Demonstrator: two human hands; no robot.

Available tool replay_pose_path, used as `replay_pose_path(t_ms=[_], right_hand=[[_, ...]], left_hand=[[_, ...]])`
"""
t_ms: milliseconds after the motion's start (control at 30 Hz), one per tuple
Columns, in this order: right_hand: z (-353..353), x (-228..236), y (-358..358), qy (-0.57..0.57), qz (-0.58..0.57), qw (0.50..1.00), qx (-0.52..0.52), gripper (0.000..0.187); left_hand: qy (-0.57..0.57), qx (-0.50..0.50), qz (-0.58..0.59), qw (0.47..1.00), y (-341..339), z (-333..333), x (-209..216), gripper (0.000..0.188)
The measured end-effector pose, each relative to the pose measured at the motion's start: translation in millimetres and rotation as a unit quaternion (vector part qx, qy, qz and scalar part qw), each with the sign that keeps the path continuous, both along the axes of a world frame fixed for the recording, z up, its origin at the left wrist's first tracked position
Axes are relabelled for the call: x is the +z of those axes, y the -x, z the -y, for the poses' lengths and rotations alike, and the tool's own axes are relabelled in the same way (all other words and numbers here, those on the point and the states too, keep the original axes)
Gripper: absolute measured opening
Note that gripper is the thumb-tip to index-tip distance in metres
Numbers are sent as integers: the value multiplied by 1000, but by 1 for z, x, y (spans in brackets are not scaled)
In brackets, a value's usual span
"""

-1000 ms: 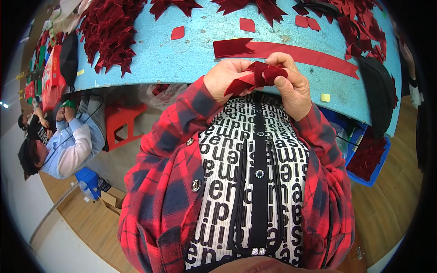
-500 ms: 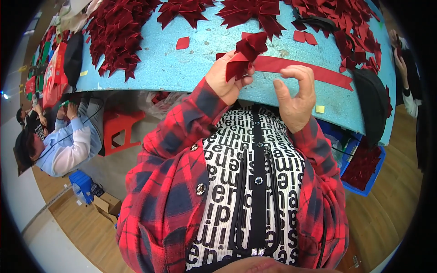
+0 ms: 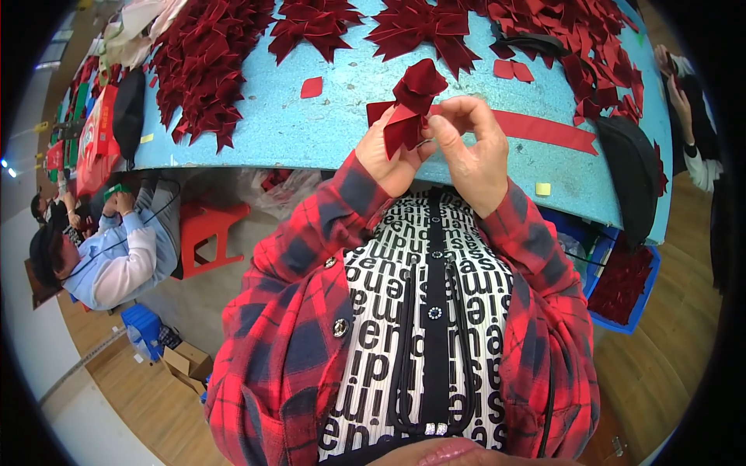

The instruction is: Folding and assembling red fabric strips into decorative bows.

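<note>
Held over the near edge of the table, a dark red velvet ribbon bow (image 3: 418, 87) is gathered in my left hand (image 3: 388, 159), whose thumb and fingers close around its middle. My right hand (image 3: 472, 151) meets it from the right, with thumb and forefinger bent together in a pinch at the bow's side. The fingertips partly hide what they pinch there. Behind my right hand lies a flat red ribbon strip (image 3: 548, 132) with a notched right end. Small red fabric pieces (image 3: 311, 87) lie beyond the bow.
A heap of finished red bows (image 3: 198, 62) covers the table's (image 3: 268, 128) left side. More bows and loose red pieces (image 3: 598, 54) lie at the far side and right. A black cushion-like object (image 3: 628, 179) sits at the right edge. Below stands a blue crate (image 3: 651, 283); a co-worker (image 3: 128, 260) sits at left.
My right hand has moved left from open space to the bow and its thumb and forefinger have closed at the bow's side. My left hand still holds the bow.
</note>
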State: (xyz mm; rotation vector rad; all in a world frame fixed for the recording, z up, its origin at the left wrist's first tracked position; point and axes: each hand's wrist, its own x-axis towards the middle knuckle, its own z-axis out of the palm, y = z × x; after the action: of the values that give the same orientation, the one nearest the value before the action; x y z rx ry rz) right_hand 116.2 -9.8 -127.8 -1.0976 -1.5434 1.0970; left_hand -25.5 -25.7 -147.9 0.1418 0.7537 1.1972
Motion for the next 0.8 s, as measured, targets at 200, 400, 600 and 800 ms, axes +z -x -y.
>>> replay_pose_path(t_ms=[200,400,600,800], right_hand=[[-29,9,-19,-159,91,983,-9,22],[-34,12,-38,-5,-6,988,155,25],[-26,16,-43,113,-84,962,235,26],[-15,0,-34,176,-221,921,269,34]], left_hand=[[-36,-55,36,997,6,1,-3,20],[-43,-84,-42,995,4,7,12,20],[-80,-139,-149,976,8,2,22,21],[-92,-174,-178,964,18,5,15,22]])
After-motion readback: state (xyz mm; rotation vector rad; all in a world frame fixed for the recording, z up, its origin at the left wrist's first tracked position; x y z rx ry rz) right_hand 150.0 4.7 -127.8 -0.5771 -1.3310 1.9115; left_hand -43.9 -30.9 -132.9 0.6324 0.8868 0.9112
